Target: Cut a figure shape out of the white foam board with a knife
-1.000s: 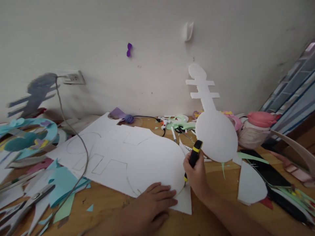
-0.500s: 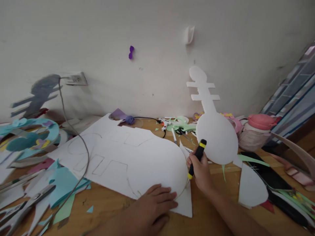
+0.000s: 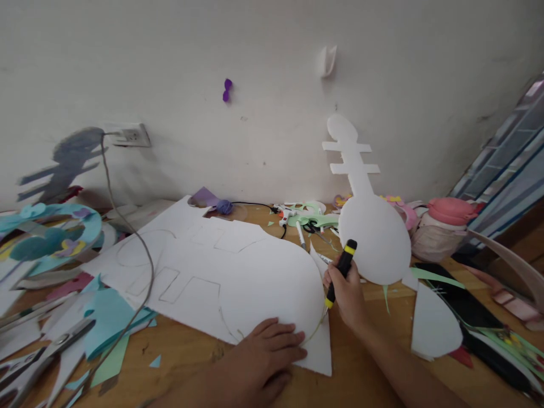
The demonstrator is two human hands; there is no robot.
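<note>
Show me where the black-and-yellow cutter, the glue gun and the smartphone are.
Black-and-yellow cutter (image 3: 345,260): head view, upper handle.
Glue gun (image 3: 288,216): head view, white body.
Smartphone (image 3: 461,303): head view, dark screen.

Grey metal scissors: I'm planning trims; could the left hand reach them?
Probably yes: the left hand rests on the marked white sheet; a thin grey cord and low blue scraps hardly block the scissors.

The scissors at lower left get chopped by the frame edge, left hand at bottom centre covers some of the white board, and the black-and-yellow tool has a tip too tiny to make out.
</note>
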